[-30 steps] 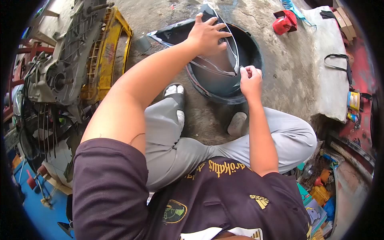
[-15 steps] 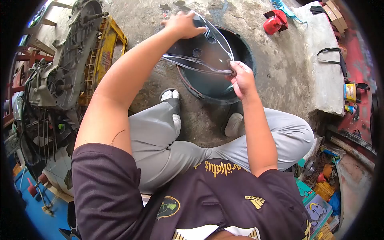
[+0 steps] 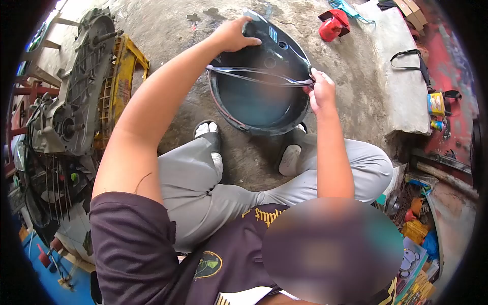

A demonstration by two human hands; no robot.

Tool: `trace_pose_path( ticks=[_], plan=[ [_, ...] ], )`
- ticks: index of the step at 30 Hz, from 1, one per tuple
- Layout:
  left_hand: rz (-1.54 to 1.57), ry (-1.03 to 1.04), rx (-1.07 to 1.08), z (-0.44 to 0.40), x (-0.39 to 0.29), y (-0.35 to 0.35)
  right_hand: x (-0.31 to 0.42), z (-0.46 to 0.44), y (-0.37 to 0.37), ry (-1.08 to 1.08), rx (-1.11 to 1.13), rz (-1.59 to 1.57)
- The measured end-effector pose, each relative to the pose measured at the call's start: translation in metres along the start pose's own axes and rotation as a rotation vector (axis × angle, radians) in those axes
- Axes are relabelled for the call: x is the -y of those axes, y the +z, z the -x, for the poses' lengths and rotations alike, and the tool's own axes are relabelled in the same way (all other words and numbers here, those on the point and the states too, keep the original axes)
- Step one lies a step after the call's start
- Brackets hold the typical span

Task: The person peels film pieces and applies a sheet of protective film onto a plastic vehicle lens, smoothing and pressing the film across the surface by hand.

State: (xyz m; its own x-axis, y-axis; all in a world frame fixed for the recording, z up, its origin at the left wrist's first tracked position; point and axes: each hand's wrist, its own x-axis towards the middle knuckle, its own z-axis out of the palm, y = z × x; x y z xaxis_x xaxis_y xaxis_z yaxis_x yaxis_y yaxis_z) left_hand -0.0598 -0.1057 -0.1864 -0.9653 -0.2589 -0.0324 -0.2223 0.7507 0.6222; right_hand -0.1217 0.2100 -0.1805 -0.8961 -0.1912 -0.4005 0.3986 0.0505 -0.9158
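Note:
A large, clear, curved plastic cover (image 3: 278, 55), like a light lens with a thick rim, is held tilted over a dark round basin (image 3: 256, 126) on the floor. Its edges catch the light, and the basin shows through it. My left hand (image 3: 235, 34) grips its upper left edge, thumb stretched across the surface and the fingers partly hidden. At the right corner my right hand (image 3: 322, 92) pinches the rim between thumb and fingers. The basin seems to hold cloudy liquid.
My feet (image 3: 208, 133) are close to the basin's near side. An engine casing (image 3: 71, 96) stands at left beside a yellow crate (image 3: 124, 73). A red object (image 3: 333, 25) lies at upper right, near a pale concrete ledge (image 3: 394, 86). Assorted items crowd the lower right.
The cover has turned in my hands, its near edge now rising higher and lying flatter over the basin. My view has shifted slightly; both hands keep their hold.

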Motion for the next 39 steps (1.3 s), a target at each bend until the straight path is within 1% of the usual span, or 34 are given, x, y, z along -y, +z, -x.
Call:
trace_pose_path(
  ticks=[1, 3, 4, 5, 7, 8, 9, 10, 11, 13, 15, 17, 19, 20, 22, 23, 25, 26, 27, 29, 30, 32, 33, 35, 37, 39],
  plan=[
    [0.007, 0.012, 0.037, -0.002, 0.001, 0.009, -0.004, -0.009, -0.008, -0.004, -0.007, -0.001],
    [-0.022, 0.006, 0.085, -0.003, 0.001, 0.026, -0.013, -0.031, -0.023, -0.028, -0.059, 0.131],
    [-0.018, 0.02, 0.091, -0.003, -0.003, 0.028, -0.014, -0.036, -0.024, -0.057, -0.084, 0.133],
    [-0.002, -0.005, 0.073, -0.002, -0.007, 0.03, -0.01, -0.044, -0.027, -0.062, -0.097, 0.131],
    [0.012, -0.02, 0.066, 0.004, -0.02, 0.033, -0.01, -0.062, -0.034, -0.148, -0.121, 0.304],
    [0.011, -0.062, 0.05, 0.008, -0.027, 0.034, -0.008, -0.067, -0.036, -0.167, -0.14, 0.364],
    [0.009, -0.104, 0.033, 0.011, -0.034, 0.035, -0.009, -0.076, -0.04, -0.166, -0.149, 0.357],
    [-0.032, -0.069, -0.023, 0.014, -0.037, 0.041, -0.012, -0.086, -0.045, -0.134, -0.13, 0.398],
    [-0.035, -0.061, -0.021, 0.015, -0.04, 0.046, -0.018, -0.093, -0.051, -0.104, -0.108, 0.44],
    [-0.026, -0.109, 0.008, 0.02, -0.052, 0.047, -0.03, -0.097, -0.054, -0.126, -0.12, 0.451],
    [-0.018, -0.134, 0.03, 0.021, -0.06, 0.054, -0.038, -0.098, -0.055, -0.12, -0.135, 0.378],
    [0.01, -0.2, 0.034, 0.017, -0.065, 0.062, -0.038, -0.098, -0.058, -0.132, -0.152, 0.348],
    [0.011, -0.213, 0.07, 0.018, -0.071, 0.066, -0.032, -0.086, -0.058, -0.213, -0.229, 0.41],
    [0.008, -0.222, 0.078, 0.019, -0.073, 0.067, -0.032, -0.078, -0.06, -0.216, -0.242, 0.406],
    [0.001, -0.215, 0.103, 0.02, -0.075, 0.067, -0.039, -0.066, -0.072, -0.292, -0.374, 0.489],
    [0.002, -0.204, 0.104, 0.018, -0.075, 0.065, -0.044, -0.059, -0.076, -0.295, -0.384, 0.487],
    [-0.008, -0.209, 0.142, 0.014, -0.07, 0.065, -0.059, -0.047, -0.078, 0.04, -0.246, 0.102],
    [0.054, -0.216, 0.18, 0.014, -0.066, 0.063, -0.065, -0.044, -0.078, 0.05, -0.182, 0.065],
    [0.051, -0.216, 0.181, 0.016, -0.067, 0.06, -0.065, -0.038, -0.075, 0.052, -0.182, 0.061],
    [0.088, -0.194, 0.182, 0.02, -0.069, 0.051, -0.054, -0.028, -0.066, 0.077, -0.049, -0.067],
    [0.081, -0.206, 0.185, 0.024, -0.07, 0.046, -0.054, -0.029, -0.063, 0.088, -0.042, -0.071],
    [0.155, -0.227, 0.206, 0.035, -0.074, 0.038, -0.056, -0.031, -0.059, 0.037, 0.012, -0.037],
    [0.146, -0.231, 0.208, 0.039, -0.072, 0.038, -0.062, -0.034, -0.057, 0.042, 0.016, -0.046],
    [0.224, -0.245, 0.186, 0.048, -0.069, 0.038, -0.07, -0.043, -0.054, -0.059, -0.025, -0.038],
    [0.256, -0.281, 0.184, 0.057, -0.073, 0.039, -0.076, -0.051, -0.054, -0.098, -0.045, -0.034],
    [0.282, -0.264, 0.117, 0.067, -0.076, 0.036, -0.079, -0.053, -0.053, -0.126, -0.064, -0.032]
  ],
)
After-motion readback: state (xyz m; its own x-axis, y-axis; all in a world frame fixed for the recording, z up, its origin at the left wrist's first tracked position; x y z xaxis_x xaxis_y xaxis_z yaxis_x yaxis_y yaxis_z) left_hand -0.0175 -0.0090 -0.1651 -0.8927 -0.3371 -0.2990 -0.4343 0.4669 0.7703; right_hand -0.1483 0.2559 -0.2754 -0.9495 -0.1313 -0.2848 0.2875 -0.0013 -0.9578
